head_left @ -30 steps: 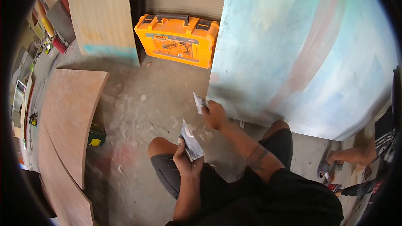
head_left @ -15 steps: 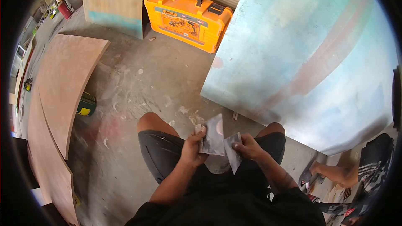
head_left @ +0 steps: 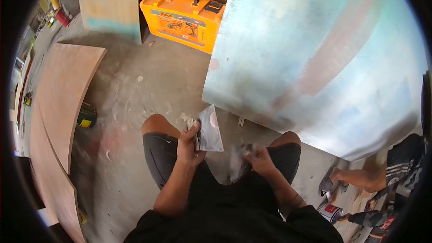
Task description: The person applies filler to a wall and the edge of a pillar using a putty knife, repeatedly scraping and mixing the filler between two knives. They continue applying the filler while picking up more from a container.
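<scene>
My left hand [head_left: 187, 144] is closed on a flat metal putty spreader [head_left: 209, 137], its thumb across the handle edge. A pinkish dab of putty [head_left: 213, 119] shows near the blade's upper right edge. Lower and to the right, my right hand [head_left: 261, 159] pinches a second, smaller flat spreader [head_left: 236, 164], smeared by motion. The two blades are apart, above the gap between my knees. Beyond them leans a large pale blue board [head_left: 256, 63] with a broad pinkish putty streak [head_left: 321, 69].
An orange toolbox [head_left: 180, 29] stands at the back beside a leaning panel [head_left: 110, 4]. Curved wooden panels [head_left: 67, 90] are at left, with a dark green can [head_left: 87, 114] behind them. At lower right are another person's leg [head_left: 360, 181] and a paint can [head_left: 330, 212].
The two spreaders have moved apart; the left one shifted up and left, the right one swung down and left. The view shifted slightly right. A paint can now shows beside the other person.
</scene>
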